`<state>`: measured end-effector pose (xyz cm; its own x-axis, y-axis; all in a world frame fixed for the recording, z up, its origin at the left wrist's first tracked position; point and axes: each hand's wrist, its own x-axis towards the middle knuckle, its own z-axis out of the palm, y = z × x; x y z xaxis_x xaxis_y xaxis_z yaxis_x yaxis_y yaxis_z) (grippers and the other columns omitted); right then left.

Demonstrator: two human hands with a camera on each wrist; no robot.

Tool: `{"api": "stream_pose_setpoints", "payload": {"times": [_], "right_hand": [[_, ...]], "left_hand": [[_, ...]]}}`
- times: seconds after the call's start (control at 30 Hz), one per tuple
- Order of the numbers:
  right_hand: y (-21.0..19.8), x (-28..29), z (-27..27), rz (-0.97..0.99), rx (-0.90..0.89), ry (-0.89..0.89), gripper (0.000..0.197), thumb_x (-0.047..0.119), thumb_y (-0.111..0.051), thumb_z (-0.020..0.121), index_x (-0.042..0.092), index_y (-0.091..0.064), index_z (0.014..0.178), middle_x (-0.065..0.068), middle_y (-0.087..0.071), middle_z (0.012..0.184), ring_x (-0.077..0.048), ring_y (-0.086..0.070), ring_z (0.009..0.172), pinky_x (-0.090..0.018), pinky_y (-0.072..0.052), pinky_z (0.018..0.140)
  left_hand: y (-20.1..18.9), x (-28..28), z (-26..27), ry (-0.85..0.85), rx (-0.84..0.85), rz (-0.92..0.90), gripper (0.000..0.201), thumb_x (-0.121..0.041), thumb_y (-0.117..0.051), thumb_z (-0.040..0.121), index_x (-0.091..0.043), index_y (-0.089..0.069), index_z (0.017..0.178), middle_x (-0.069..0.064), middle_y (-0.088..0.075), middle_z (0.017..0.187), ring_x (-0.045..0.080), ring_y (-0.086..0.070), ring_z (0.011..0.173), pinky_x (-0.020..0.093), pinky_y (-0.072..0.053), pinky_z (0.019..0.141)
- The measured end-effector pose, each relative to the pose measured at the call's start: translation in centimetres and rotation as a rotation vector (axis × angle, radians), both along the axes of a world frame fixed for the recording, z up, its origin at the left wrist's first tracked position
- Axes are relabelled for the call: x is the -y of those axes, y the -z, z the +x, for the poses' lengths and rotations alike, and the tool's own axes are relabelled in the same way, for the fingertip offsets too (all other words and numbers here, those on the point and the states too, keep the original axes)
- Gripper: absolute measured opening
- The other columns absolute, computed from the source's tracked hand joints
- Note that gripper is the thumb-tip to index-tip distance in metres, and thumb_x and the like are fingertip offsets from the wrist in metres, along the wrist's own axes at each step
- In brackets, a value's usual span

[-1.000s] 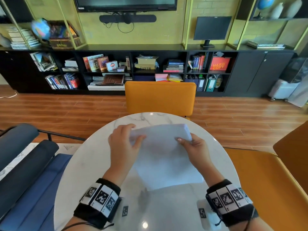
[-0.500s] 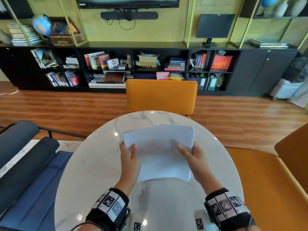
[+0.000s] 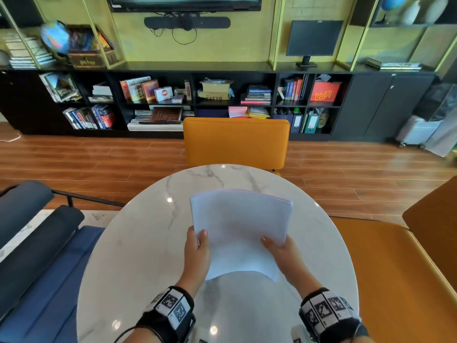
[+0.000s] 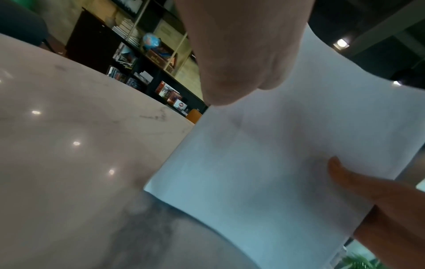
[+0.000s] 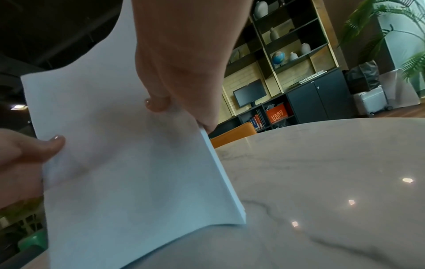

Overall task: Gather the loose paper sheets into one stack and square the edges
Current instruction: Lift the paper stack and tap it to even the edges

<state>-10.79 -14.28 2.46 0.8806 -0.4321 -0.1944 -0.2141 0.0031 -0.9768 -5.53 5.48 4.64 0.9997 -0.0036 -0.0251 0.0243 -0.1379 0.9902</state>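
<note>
Stack of white paper sheets [image 3: 241, 226]: upright on round marble table [image 3: 138, 243], left hand [image 3: 197, 253] and right hand [image 3: 284, 253] at sides; orange upholstered chair [image 3: 236, 142] behind table.

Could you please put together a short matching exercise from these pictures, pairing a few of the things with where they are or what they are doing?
Things:
1. paper stack
2. left hand
3. orange chair
4. black monitor

Places or states:
A. stands on top of the black cabinet
B. is held upright, its lower edge at the marble table
C. pinches the stack's left side
D. stands behind the far edge of the table

Pairs: 1-B, 2-C, 3-D, 4-A. The right hand pinches the opposite side.
</note>
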Motion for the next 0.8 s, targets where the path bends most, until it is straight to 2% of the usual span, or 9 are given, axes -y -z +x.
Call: {"api": "stream_pose_setpoints", "payload": {"times": [0.17, 0.23, 0.33, 0.4, 0.47, 0.53, 0.63, 0.7, 0.8], "right_hand": [[-0.3, 1.1, 0.7, -0.037, 0.011, -0.011, 0.051, 0.011, -0.074, 0.078, 0.013, -0.052, 0.123, -0.010, -0.068, 0.107, -0.026, -0.065, 0.099, -0.028, -0.052, 0.074], [-0.6, 1.6, 1.1, -0.175, 0.000, 0.066, 0.070, 0.021, -0.078, 0.074, 0.019, -0.042, 0.134, -0.013, -0.061, 0.111, -0.029, -0.059, 0.105, -0.031, -0.050, 0.082], [-2.5, 2.1, 1.4, -0.334, 0.036, 0.141, 0.099, 0.026, -0.079, 0.073, 0.021, -0.017, 0.150, -0.008, -0.041, 0.139, -0.023, -0.042, 0.129, -0.037, -0.038, 0.106], [-4.5, 1.7, 1.6, -0.392, 0.134, 0.078, 0.104, 0.026, -0.080, 0.073, 0.023, -0.012, 0.151, 0.003, -0.037, 0.141, -0.012, -0.036, 0.133, -0.029, -0.032, 0.106], [-6.6, 1.0, 2.0, -0.386, 0.195, -0.042, 0.098, 0.023, -0.080, 0.073, 0.027, -0.019, 0.149, 0.017, -0.042, 0.132, -0.001, -0.039, 0.124, -0.020, -0.030, 0.101], [-7.8, 0.6, 2.4, -0.355, 0.189, -0.147, 0.075, 0.019, -0.078, 0.075, 0.029, -0.040, 0.139, 0.023, -0.053, 0.119, 0.005, -0.050, 0.108, -0.013, -0.037, 0.091], [-8.3, 0.4, 2.8, -0.209, 0.167, -0.169, 0.023, 0.012, -0.073, 0.079, 0.010, -0.069, 0.101, -0.003, -0.074, 0.096, -0.018, -0.069, 0.086, -0.024, -0.052, 0.073], [-8.0, 0.2, 2.6, -0.066, 0.193, -0.147, 0.015, 0.006, -0.071, 0.080, 0.003, -0.071, 0.095, -0.005, -0.076, 0.081, -0.021, -0.072, 0.073, -0.026, -0.056, 0.063], [-7.1, 0.6, 2.3, 0.060, 0.206, -0.116, 0.011, 0.001, -0.070, 0.080, 0.009, -0.071, 0.087, 0.005, -0.076, 0.068, -0.011, -0.072, 0.062, -0.022, -0.056, 0.055]], "left_hand": [[-2.1, -0.7, 2.0, 0.023, 0.082, 0.181, 0.022, -0.015, -0.043, 0.096, -0.009, -0.051, 0.115, 0.004, -0.062, 0.103, 0.023, -0.060, 0.097, 0.031, -0.046, 0.081], [-3.5, -1.0, 2.7, 0.040, 0.214, 0.316, 0.025, -0.012, -0.044, 0.095, -0.006, -0.051, 0.119, 0.000, -0.058, 0.105, 0.016, -0.055, 0.097, 0.027, -0.040, 0.082], [-5.1, -1.1, 3.7, 0.101, 0.410, 0.494, 0.020, -0.007, -0.048, 0.093, -0.004, -0.057, 0.110, 0.000, -0.059, 0.097, 0.013, -0.054, 0.090, 0.028, -0.041, 0.077], [-5.6, -1.0, 4.3, 0.179, 0.534, 0.601, 0.013, -0.005, -0.050, 0.090, -0.005, -0.060, 0.098, 0.006, -0.065, 0.088, 0.020, -0.059, 0.081, 0.034, -0.045, 0.071], [-5.9, -0.4, 4.2, 0.242, 0.612, 0.708, 0.012, -0.003, -0.050, 0.088, -0.006, -0.061, 0.094, 0.009, -0.066, 0.084, 0.027, -0.059, 0.077, 0.036, -0.043, 0.071], [-6.2, 0.2, 3.6, 0.283, 0.695, 0.773, 0.013, -0.002, -0.050, 0.087, -0.007, -0.061, 0.092, 0.008, -0.064, 0.081, 0.028, -0.057, 0.076, 0.032, -0.037, 0.073], [-6.4, 0.4, 2.8, 0.302, 0.744, 0.770, 0.014, -0.004, -0.049, 0.086, -0.008, -0.060, 0.092, 0.006, -0.063, 0.080, 0.028, -0.057, 0.075, 0.031, -0.035, 0.074], [-6.6, 0.0, 2.8, 0.289, 0.742, 0.727, 0.011, -0.013, -0.052, 0.088, -0.010, -0.061, 0.094, 0.004, -0.065, 0.083, 0.025, -0.059, 0.077, 0.034, -0.041, 0.077], [-6.3, -1.9, 3.4, 0.187, 0.686, 0.663, 0.021, -0.031, -0.067, 0.081, -0.013, -0.065, 0.091, -0.002, -0.068, 0.085, 0.013, -0.057, 0.077, 0.034, -0.045, 0.078]]}}
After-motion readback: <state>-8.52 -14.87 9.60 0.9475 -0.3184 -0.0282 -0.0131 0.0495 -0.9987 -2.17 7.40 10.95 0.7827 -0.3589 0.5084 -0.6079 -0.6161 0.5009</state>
